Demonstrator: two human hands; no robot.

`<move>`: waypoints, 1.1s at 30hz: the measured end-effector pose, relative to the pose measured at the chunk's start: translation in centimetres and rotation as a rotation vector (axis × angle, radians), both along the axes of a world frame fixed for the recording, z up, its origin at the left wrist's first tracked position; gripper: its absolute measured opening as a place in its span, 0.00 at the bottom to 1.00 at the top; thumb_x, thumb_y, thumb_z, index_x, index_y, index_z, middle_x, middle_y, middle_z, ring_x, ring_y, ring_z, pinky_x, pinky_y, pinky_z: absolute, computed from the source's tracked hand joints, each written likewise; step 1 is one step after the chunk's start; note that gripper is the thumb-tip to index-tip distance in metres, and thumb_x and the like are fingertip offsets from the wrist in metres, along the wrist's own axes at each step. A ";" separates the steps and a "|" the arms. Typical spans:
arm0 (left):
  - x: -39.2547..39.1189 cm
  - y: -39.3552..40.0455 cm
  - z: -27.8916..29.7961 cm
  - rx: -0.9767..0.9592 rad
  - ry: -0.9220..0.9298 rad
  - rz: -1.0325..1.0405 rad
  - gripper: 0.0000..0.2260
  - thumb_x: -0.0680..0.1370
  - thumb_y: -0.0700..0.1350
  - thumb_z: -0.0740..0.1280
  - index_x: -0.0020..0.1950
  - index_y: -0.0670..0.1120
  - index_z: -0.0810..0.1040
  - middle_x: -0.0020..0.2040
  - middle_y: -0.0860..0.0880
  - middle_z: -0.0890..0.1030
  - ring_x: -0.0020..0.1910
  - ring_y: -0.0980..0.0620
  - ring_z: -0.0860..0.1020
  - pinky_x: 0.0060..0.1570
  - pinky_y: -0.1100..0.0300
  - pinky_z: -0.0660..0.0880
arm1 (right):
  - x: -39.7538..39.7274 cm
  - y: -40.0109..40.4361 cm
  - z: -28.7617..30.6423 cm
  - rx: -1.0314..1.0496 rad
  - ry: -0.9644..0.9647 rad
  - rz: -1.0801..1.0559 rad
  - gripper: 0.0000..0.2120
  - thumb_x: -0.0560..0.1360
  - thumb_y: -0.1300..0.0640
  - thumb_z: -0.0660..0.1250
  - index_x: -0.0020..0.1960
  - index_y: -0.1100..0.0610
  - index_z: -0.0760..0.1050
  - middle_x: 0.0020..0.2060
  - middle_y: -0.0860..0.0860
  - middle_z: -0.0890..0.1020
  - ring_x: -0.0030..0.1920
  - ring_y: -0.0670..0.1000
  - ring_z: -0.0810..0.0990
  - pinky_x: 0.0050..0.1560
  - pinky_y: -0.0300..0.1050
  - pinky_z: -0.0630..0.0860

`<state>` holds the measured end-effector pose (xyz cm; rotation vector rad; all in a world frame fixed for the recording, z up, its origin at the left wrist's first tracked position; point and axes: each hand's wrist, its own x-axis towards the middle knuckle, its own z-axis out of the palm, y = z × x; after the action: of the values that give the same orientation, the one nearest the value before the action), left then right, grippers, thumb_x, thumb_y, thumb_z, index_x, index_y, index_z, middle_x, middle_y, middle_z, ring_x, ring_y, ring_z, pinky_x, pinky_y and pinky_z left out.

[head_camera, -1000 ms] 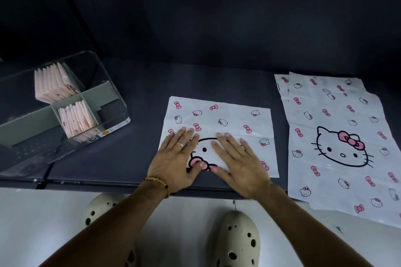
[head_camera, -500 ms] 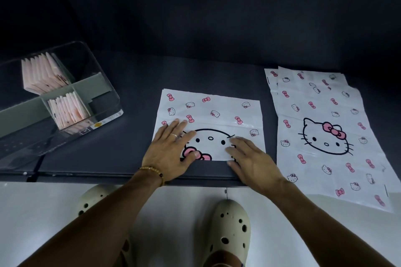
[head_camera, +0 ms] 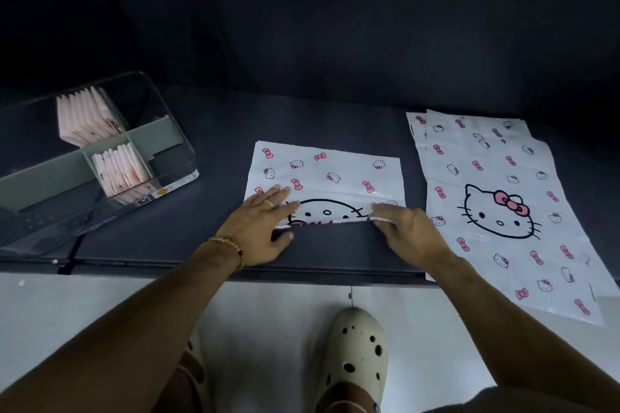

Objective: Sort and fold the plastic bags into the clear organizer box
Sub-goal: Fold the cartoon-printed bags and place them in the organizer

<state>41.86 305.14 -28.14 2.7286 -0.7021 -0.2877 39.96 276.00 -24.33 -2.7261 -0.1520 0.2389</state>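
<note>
Plastic bags are what fills this dark worktop (head_camera: 208,131), and they sit in three places. At the far left the clear organizer box (head_camera: 174,131) stands at an angle, split by grey dividers (head_camera: 147,137); two compartments hold upright rows of folded bags (head_camera: 89,117), pale pink and tightly packed, one row behind the other.

In the middle lies the bag being folded (head_camera: 330,166), white, glossy plastic printed with small pink bows and little cat faces. It is already doubled over, so only the top part of the large black-outlined cat face shows along its near edge, and that edge is lifted slightly off the worktop. The left hand (head_camera: 260,230), wearing a ring and a beaded bracelet (head_camera: 228,246), has its fingers spread flat on top of the bag's near left corner with the thumb below the edge. The right hand (head_camera: 407,231) pinches the near right corner between curled fingers and thumb, so its grip is closed on the bag.

To the right a stack of unfolded bags (head_camera: 503,198) lies flat, showing the whole cat face with its pink bow; its near end hangs past the worktop's front edge. Below, a cream perforated clog (head_camera: 355,359) stands on the pale floor (head_camera: 84,312)
</note>
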 end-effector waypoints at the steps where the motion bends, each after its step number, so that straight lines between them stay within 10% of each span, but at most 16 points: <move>1: 0.4 0.3 0.7 -0.014 0.055 0.005 0.23 0.79 0.50 0.59 0.74 0.54 0.63 0.77 0.53 0.56 0.76 0.55 0.51 0.73 0.63 0.46 | 0.3 -0.1 0.5 0.071 0.038 -0.087 0.08 0.77 0.56 0.65 0.43 0.50 0.83 0.44 0.49 0.85 0.47 0.59 0.81 0.48 0.47 0.77; 3: 1.1 0.8 2.6 -0.097 0.217 0.095 0.16 0.80 0.44 0.59 0.68 0.50 0.73 0.72 0.50 0.68 0.73 0.52 0.63 0.70 0.64 0.57 | 0.8 -0.5 1.3 0.134 0.112 -0.197 0.15 0.75 0.54 0.68 0.30 0.50 0.74 0.27 0.46 0.74 0.34 0.54 0.73 0.34 0.44 0.69; 7: 2.3 2.5 4.9 -0.303 0.391 0.299 0.09 0.79 0.44 0.64 0.41 0.43 0.79 0.40 0.50 0.79 0.42 0.51 0.76 0.39 0.63 0.69 | 1.1 -1.8 1.6 0.283 0.207 -0.366 0.07 0.71 0.58 0.70 0.35 0.54 0.77 0.29 0.49 0.75 0.33 0.50 0.73 0.33 0.42 0.68; 13: 2.3 3.9 2.7 -0.333 0.342 0.576 0.07 0.78 0.45 0.66 0.47 0.44 0.82 0.45 0.47 0.84 0.41 0.49 0.79 0.41 0.60 0.73 | 0.9 -1.6 -0.8 0.363 0.136 -0.534 0.05 0.74 0.55 0.69 0.42 0.56 0.77 0.36 0.53 0.82 0.40 0.54 0.80 0.41 0.46 0.76; 19: 3.0 2.6 0.8 -0.025 0.108 0.635 0.14 0.80 0.53 0.60 0.48 0.42 0.76 0.49 0.41 0.81 0.49 0.37 0.76 0.46 0.50 0.74 | 2.5 -1.0 -2.0 0.158 0.038 -0.534 0.19 0.77 0.53 0.66 0.33 0.57 0.61 0.26 0.51 0.68 0.29 0.52 0.67 0.29 0.44 0.62; 33: 3.3 1.8 -0.7 0.087 -0.131 0.783 0.19 0.77 0.60 0.61 0.46 0.43 0.74 0.43 0.38 0.80 0.45 0.34 0.77 0.38 0.52 0.69 | 4.6 -0.5 -3.2 -0.064 0.001 -0.583 0.12 0.78 0.48 0.64 0.48 0.57 0.72 0.39 0.56 0.77 0.41 0.59 0.73 0.40 0.48 0.69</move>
<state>45.13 306.91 -28.85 2.8667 0.3841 0.0482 44.56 275.47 -27.56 -2.6918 0.6504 0.0752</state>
